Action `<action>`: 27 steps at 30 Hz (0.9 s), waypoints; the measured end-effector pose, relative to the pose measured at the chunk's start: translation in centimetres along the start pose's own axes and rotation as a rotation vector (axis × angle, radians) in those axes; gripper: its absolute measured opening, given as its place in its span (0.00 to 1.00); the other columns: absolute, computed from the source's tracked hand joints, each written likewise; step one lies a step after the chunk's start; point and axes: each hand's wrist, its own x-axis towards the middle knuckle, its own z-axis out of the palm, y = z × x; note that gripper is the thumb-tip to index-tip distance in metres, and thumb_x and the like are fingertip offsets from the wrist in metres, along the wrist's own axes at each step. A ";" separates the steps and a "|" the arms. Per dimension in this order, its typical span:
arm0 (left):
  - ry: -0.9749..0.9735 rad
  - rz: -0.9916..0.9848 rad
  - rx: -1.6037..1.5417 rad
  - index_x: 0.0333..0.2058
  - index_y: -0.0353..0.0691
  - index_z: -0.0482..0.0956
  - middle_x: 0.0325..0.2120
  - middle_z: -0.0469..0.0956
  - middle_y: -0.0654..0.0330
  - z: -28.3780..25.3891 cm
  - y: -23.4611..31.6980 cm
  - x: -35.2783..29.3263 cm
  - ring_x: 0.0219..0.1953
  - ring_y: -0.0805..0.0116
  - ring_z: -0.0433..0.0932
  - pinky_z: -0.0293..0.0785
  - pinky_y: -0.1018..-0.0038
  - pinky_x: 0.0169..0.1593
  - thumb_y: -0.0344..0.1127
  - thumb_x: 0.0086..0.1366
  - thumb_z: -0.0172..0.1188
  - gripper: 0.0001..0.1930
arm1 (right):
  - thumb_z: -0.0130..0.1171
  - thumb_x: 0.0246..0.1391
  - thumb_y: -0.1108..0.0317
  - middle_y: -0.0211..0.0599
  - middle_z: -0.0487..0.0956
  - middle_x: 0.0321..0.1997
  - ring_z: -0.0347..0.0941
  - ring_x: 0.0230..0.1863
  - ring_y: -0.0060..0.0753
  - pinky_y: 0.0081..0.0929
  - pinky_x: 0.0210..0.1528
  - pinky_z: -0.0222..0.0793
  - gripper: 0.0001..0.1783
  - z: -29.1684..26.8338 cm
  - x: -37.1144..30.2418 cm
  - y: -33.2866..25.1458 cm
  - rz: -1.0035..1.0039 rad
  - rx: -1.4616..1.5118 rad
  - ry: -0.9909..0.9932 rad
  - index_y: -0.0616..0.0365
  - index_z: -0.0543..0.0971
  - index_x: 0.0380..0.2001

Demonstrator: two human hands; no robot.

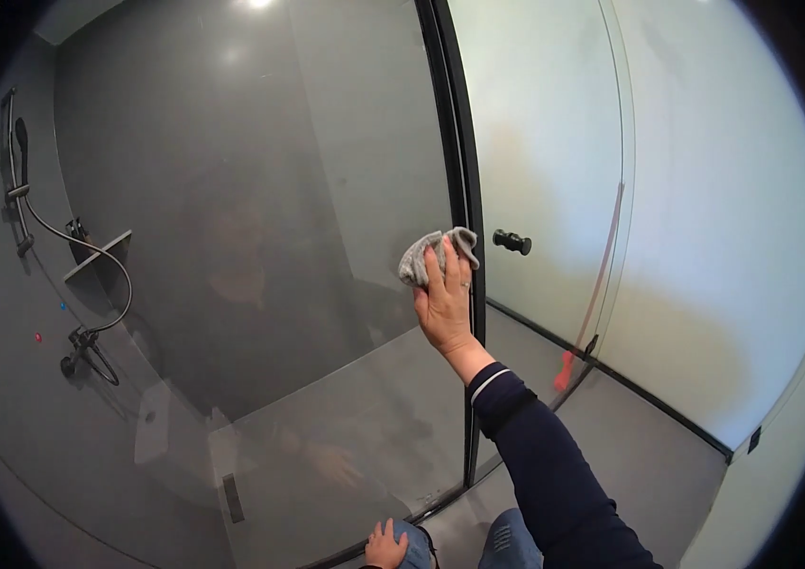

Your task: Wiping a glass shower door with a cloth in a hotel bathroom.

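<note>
1. Nearest, at the bottom centre of the frame, the left hand [385, 545] rests on the person's knee in blue denim, fingers loosely curled and holding nothing.
2. Further out, the right hand [443, 302] reaches up from a dark sleeve at lower right to just right of centre. Its fingers lie flat and spread, pressing a grey cloth [436, 254] against the glass panel [327, 190].
3. The cloth sits crumpled at the panel's right edge, touching the black door frame [462, 190]. Its long axis runs roughly left to right across the frame, and it bunches above the fingertips.
4. Likely risk: the cloth is pinned by flat fingers and not clenched, so on smooth glass it could slip out and drop to the floor.
5. Likely risk: the hand is close to the frame and the black door knob [512, 243] just to its right, so a wide stroke could knock knuckles on either.
6. Farthest, at the left of the frame behind the glass, a black hand shower [20, 142] on its rail and its hose [104, 275] hang on the grey wall.
</note>
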 end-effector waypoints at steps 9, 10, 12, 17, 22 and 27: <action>0.039 0.013 0.026 0.61 0.41 0.57 0.59 0.58 0.43 -0.1 0.0 0.1 0.57 0.40 0.62 0.60 0.54 0.58 0.52 0.65 0.44 0.31 | 0.55 0.41 0.73 0.57 0.49 0.67 0.44 0.66 0.65 0.52 0.67 0.41 0.39 0.5 -4.0 0.2 0.032 0.009 -0.051 0.65 0.58 0.60; 0.039 0.012 0.026 0.61 0.41 0.57 0.59 0.58 0.43 -0.1 0.0 0.0 0.57 0.40 0.62 0.60 0.54 0.58 0.52 0.65 0.44 0.31 | 0.55 0.41 0.73 0.57 0.49 0.67 0.44 0.66 0.65 0.52 0.67 0.41 0.39 0.5 -4.5 0.2 0.033 0.010 -0.052 0.65 0.58 0.60; 0.069 0.023 0.031 0.61 0.41 0.57 0.59 0.59 0.42 0.1 0.1 -0.1 0.56 0.40 0.63 0.61 0.54 0.57 0.52 0.65 0.44 0.30 | 0.55 0.41 0.73 0.59 0.48 0.67 0.44 0.66 0.67 0.52 0.67 0.40 0.39 0.3 -5.5 0.3 0.072 0.023 -0.087 0.68 0.56 0.60; 0.088 0.042 0.041 0.60 0.40 0.59 0.59 0.59 0.42 0.5 0.0 0.1 0.55 0.40 0.64 0.62 0.54 0.57 0.51 0.65 0.44 0.29 | 0.56 0.42 0.73 0.62 0.45 0.67 0.42 0.66 0.70 0.54 0.66 0.40 0.41 0.4 -7.5 0.5 0.073 0.013 -0.111 0.72 0.53 0.60; 0.103 0.172 0.156 0.59 0.40 0.60 0.58 0.59 0.42 1.5 -1.8 0.7 0.54 0.40 0.64 0.62 0.54 0.56 0.50 0.65 0.44 0.28 | 0.60 0.40 0.73 0.62 0.47 0.66 0.46 0.65 0.67 0.51 0.66 0.44 0.42 0.6 -9.6 -0.1 0.107 -0.018 -0.115 0.69 0.56 0.60; 0.099 0.044 0.052 0.60 0.41 0.59 0.59 0.59 0.42 0.7 -0.3 0.2 0.55 0.39 0.64 0.62 0.53 0.56 0.50 0.65 0.44 0.29 | 0.60 0.42 0.72 0.61 0.47 0.67 0.45 0.65 0.66 0.51 0.66 0.43 0.41 0.1 -12.2 -0.1 0.156 -0.030 -0.161 0.69 0.55 0.60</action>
